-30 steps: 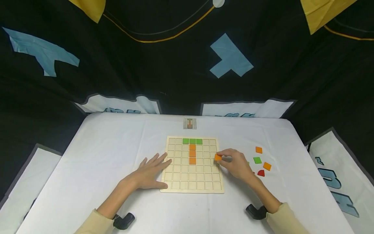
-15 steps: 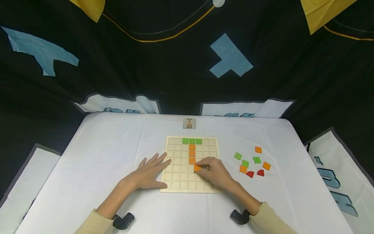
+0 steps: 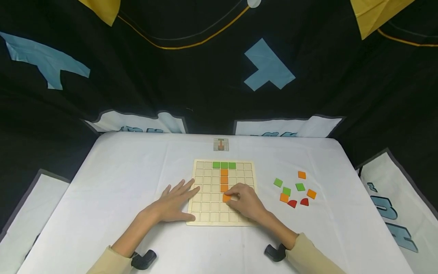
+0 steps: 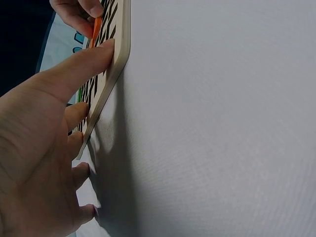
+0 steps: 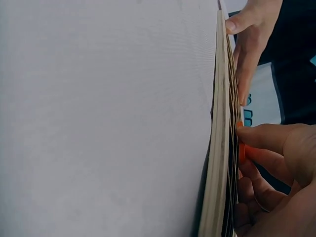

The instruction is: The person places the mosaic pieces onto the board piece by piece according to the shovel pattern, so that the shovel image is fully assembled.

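My right hand pinches an orange square tile between thumb and finger, low over the wooden grid board. In the head view the tile sits just below a column of three orange tiles, under a row of three green tiles. The right wrist view shows the pinched tile at the board's surface. My left hand lies with fingers spread at the board's left edge. Its thumb rests on the board's near-left corner, and some fingertips touch the left side.
Right of the board lie loose orange, green and red pieces, some touching each other. A small printed pattern card lies behind the board. The white table ends at a black curtain at the back.
My right hand has carried the orange tile left from the board's right edge to the column of orange tiles, uncovering loose pieces. The left hand has stayed in place.
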Motion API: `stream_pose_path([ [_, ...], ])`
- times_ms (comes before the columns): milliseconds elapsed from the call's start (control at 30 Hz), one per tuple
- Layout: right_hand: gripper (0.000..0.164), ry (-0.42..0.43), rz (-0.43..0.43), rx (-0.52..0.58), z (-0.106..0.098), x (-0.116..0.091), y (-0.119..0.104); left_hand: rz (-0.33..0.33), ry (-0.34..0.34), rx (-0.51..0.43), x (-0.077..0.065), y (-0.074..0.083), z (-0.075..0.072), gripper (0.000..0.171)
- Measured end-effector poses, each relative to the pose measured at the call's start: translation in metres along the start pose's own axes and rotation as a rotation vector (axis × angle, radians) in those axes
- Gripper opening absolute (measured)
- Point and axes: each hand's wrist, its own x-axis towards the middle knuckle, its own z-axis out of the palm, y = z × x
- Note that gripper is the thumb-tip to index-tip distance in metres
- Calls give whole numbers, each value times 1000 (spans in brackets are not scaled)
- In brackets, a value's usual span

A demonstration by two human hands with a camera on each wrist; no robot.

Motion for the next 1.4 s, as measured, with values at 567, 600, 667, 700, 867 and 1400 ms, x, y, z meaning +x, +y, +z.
stream_pose_path([
  [567, 25, 3, -2, 7, 3, 7, -5, 7, 1, -1, 1, 0, 0, 91],
  [600, 25, 3, 0, 5, 3, 7, -4, 7, 0, 1, 1, 0, 0, 91],
  [667, 25, 4, 8, 7, 2, 7, -4, 7, 2, 0, 1, -1, 0, 91],
  [700, 25, 5, 9, 5, 2, 7, -4, 7, 3, 2, 2, -1, 0, 91],
  [867, 22, 1, 4, 4, 1, 7, -5, 10, 4, -5, 2, -1, 0, 91],
  [1400, 22, -16, -12, 20, -2, 4, 0, 4, 7, 4, 0, 1, 1, 91],
])
